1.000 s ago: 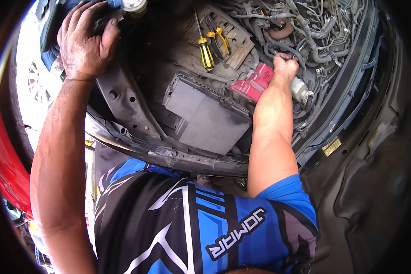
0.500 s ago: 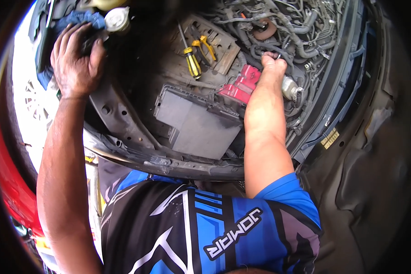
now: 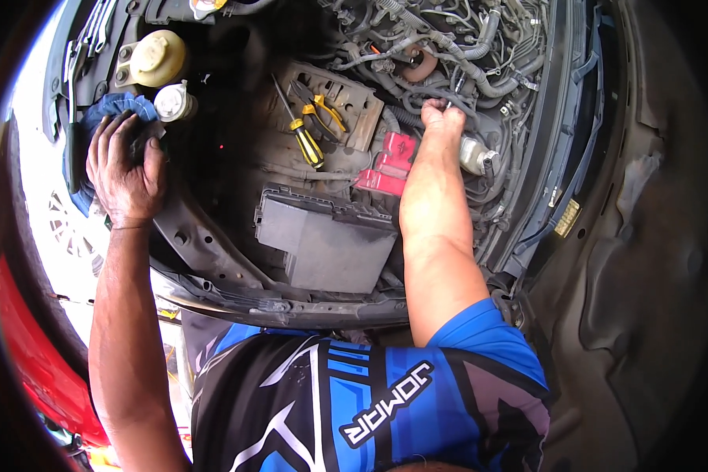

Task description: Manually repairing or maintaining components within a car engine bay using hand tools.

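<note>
My left hand [image 3: 126, 175] rests palm down on a blue cloth [image 3: 122, 104] at the left edge of the engine bay, its fingers stretched out. My right hand [image 3: 444, 116] reaches in among the hoses [image 3: 429, 94], its fingers pinched together. A small metal piece shows at those fingertips, too little of it to name. Left of my right forearm is a red plastic cover [image 3: 393, 161]. On a dirty metal tray [image 3: 362, 118] lie a yellow-and-black screwdriver [image 3: 307, 145] and yellow-handled pliers [image 3: 322, 110].
A grey box lid [image 3: 342, 244] sits nearest my body. Beside the cloth stand a yellowish reservoir [image 3: 159, 59] and a smaller capped one [image 3: 175, 102]. Several wrenches [image 3: 98, 27] lie at the far left. Another small reservoir [image 3: 476, 156] is right of my right wrist.
The view has shifted, so the engine bay sits lower and further left and more of its far left shows. Both hands keep their places, left on the cloth, right among the hoses.
</note>
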The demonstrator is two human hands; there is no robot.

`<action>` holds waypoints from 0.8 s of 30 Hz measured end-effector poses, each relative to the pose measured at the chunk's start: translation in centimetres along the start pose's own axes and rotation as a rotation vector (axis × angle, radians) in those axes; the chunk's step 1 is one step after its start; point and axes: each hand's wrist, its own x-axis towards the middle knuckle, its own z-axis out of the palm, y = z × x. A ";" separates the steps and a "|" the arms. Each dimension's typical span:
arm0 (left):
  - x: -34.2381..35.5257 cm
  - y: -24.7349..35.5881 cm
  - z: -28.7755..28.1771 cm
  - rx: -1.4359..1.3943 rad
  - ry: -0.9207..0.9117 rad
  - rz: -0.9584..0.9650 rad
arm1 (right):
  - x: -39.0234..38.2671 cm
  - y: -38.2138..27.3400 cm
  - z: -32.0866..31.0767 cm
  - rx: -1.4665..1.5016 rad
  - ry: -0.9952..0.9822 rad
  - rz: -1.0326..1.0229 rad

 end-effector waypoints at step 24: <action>0.2 0.2 -0.4 -0.009 -0.012 0.011 | 0.6 -0.1 -0.6 0.075 -0.012 0.040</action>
